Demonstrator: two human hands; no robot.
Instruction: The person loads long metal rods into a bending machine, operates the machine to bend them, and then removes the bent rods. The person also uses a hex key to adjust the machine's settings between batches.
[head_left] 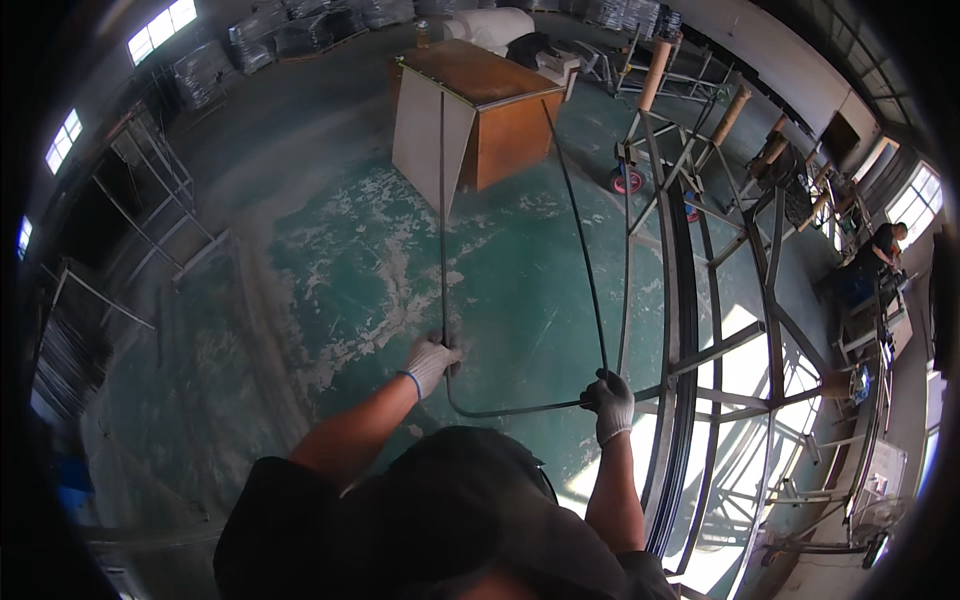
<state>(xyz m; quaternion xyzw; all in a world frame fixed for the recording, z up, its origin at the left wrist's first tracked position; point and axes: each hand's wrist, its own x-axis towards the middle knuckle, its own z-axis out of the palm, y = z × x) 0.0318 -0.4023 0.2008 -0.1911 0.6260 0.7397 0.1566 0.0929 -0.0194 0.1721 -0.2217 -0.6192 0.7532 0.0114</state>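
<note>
A long dark rod bent into a U [515, 409] is held out in front of me, its bend near my body and its two legs pointing away. Wearing a pale knit glove, my left hand [431, 362] is closed round the left leg, just above the rounded corner. At the other corner my right hand [609, 400], gloved with a dark palm, grips the rod where the right leg meets the cross piece. The far ends of the legs overlap the view of a brown wooden desk [515, 75]; whether they touch it I cannot tell.
A pale board [430, 135] leans on the desk's left side. A metal rack on wheels [700, 370] stands close to my right arm, with long dark strips along it. Metal frames [165, 225] are at the left, above piled dark rods [70, 350]. Another person [880, 255] works at far right.
</note>
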